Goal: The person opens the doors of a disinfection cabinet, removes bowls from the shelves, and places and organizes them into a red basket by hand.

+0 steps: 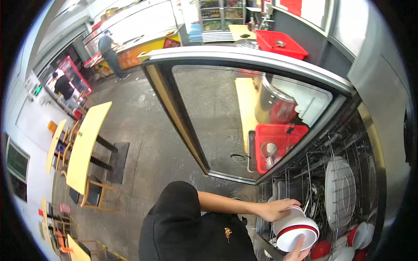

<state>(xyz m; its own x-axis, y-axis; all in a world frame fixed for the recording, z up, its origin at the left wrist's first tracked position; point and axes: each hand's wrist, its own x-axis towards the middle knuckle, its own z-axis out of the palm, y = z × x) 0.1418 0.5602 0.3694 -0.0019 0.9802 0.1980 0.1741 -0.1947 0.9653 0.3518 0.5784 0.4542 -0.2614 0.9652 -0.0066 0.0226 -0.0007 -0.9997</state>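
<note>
A: Hands, and state?
B: Left hand (277, 210), at 5 o'clock in the view: fingers curled over the edge, grasping white bowls (291, 235), red-banded, exact count uncertain. Right hand (300, 251), also 5 o'clock, cut by the lower edge: partly closed on the same bowls, 1 finger laid against the white surface.
A: Position of bowls?
B: Tilted, held at the front of a wire rack (308, 163), 4 o'clock.
A: Rack contents?
B: 1 white oval plate (340, 191), on edge, 4 o'clock; 1 red bowl (321, 249), between 4 and 5 o'clock, just beside the right hand.
A: Obstructions?
B: 1 framed glass door (213, 117), standing open from centre towards 2 o'clock, between the rack and the floor beyond.
A: Further items?
B: 1 red tray (281, 43), 1 o'clock; 2 people, well apart, 10 o'clock.
</note>
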